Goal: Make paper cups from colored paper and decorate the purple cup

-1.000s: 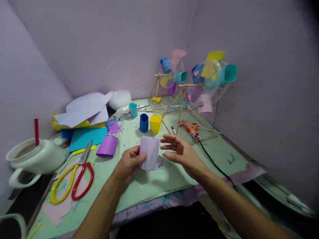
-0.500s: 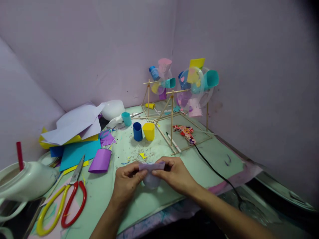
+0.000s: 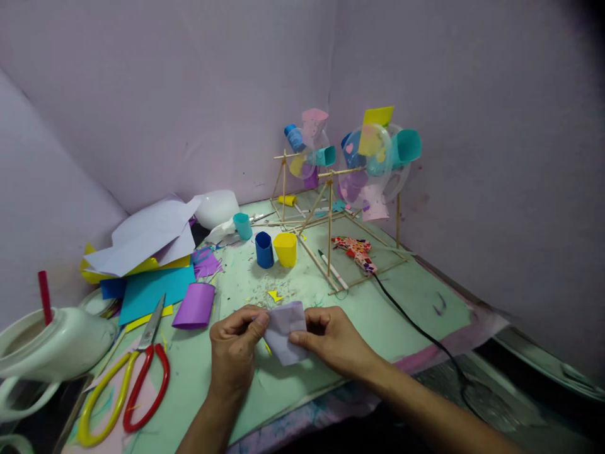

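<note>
A piece of pale lilac paper is held between both hands above the front part of the table, its broad side turned toward me. My left hand pinches its upper left edge between thumb and fingers. On the other side my right hand grips the right edge, thumb on the near face and fingers behind. Just beyond the hands lie yellow paper scraps. Farther back stand a blue paper cup and a yellow paper cup, side by side. A purple paper cup lies left of my left hand.
Scissors, a white teapot and stacked coloured paper occupy the left. Stick frames carry two wheels with paper cups at the back. A patterned glue gun trails a black cord rightward.
The lilac paper has turned from a rounded, edge-on shape to a flatter face toward me. My left hand has shifted slightly left. The whole view has shifted slightly.
</note>
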Tool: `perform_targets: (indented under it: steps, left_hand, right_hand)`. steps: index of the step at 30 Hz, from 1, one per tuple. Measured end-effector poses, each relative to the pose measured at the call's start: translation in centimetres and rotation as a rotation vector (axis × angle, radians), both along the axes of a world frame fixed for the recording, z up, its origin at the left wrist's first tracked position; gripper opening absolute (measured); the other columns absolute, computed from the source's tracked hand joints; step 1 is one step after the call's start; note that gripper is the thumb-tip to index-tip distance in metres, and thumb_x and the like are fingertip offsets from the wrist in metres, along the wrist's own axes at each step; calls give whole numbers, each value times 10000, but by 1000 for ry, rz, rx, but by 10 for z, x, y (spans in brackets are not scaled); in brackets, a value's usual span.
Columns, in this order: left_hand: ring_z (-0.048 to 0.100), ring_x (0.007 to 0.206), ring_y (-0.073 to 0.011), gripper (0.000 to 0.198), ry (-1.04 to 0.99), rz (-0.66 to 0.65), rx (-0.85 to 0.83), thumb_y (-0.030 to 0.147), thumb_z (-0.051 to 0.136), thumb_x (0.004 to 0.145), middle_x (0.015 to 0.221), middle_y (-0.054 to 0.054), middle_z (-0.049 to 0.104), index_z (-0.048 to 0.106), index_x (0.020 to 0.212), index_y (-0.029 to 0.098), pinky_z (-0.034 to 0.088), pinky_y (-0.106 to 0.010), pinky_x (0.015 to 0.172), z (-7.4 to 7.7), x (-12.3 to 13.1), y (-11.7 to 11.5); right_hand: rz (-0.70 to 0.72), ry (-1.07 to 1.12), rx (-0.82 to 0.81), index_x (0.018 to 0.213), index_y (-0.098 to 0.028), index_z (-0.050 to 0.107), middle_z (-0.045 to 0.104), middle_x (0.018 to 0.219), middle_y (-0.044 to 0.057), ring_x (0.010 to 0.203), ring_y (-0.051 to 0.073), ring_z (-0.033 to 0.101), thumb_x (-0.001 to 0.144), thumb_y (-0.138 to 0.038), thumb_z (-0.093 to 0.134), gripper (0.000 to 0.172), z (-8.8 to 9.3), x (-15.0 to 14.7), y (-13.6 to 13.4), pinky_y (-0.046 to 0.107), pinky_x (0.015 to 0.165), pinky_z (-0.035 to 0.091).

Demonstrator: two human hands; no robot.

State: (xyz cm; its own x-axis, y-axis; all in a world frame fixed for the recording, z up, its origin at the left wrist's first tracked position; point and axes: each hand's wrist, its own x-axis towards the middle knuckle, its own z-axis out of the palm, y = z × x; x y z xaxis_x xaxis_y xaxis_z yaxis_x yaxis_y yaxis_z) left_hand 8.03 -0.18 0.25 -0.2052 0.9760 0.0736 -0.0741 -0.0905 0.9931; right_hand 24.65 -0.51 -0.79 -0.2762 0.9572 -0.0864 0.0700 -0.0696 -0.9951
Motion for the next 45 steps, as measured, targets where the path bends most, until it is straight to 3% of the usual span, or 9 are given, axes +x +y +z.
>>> perform_targets:
  steps: [4,10,20,25,28,31,36,40,45]
  left_hand:
    - [517,561,-133,171,-16,17,-40,362,729,593,570,13,626,693,597,195,424,-246,544,0,-1,1]
    - [537,541,-168,207,156,-263,-192,328,784,512,522,-32,631,715,550,136,412,-264,526,10,5,0]
    - [444,526,-138,279,291,-271,-233,411,689,596,503,-6,533,666,547,138,352,-266,536,4,4,2]
    - [370,525,-122,280,371,-276,-201,388,659,588,482,23,420,550,463,162,297,-256,522,4,6,2]
    - [339,527,-115,280,417,-286,-193,371,630,600,491,37,365,494,454,176,276,-253,520,2,8,2]
    - [302,515,-106,317,446,-292,-183,365,602,609,487,50,303,404,430,193,246,-249,501,-1,9,4]
    - [391,551,-124,243,466,-329,-123,342,573,644,523,32,405,499,483,176,306,-252,539,-4,10,4]
    - [455,572,-135,195,492,-313,-69,294,559,684,546,23,482,572,532,173,336,-254,558,-8,10,4]
    - [521,611,-139,170,535,-293,0,241,563,738,594,16,571,660,608,191,371,-256,597,-15,11,6]
  right_hand:
    - [31,43,-39,567,-149,681,523,508,-38,507,93,411,632,-257,703,129,-2,-3,-2,198,466,316]
    - [-59,115,-85,683,-138,717,656,594,7,537,131,557,628,-391,724,259,-3,2,6,256,562,443]
    - [-139,78,-59,530,-155,607,573,483,-23,468,90,479,640,-329,709,230,2,5,5,230,501,368]
    - [-76,70,-44,678,-141,669,663,628,28,583,137,576,629,-362,732,234,1,12,11,263,583,457]
    - [-187,21,125,941,-170,656,687,910,69,764,179,626,651,-348,734,349,10,23,17,306,678,515]
    - [-265,-149,532,1027,-223,620,648,1048,61,834,178,617,707,-264,722,339,28,37,24,332,745,518]
    - [61,-589,1000,881,-202,668,707,792,25,762,192,585,760,-164,707,132,55,47,33,353,737,447]
    - [157,-766,989,831,-182,685,695,712,25,714,192,563,785,-166,682,49,63,41,34,313,644,421]
    - [298,-850,874,945,-194,694,709,811,33,778,175,620,801,-132,650,162,74,32,32,265,667,445]
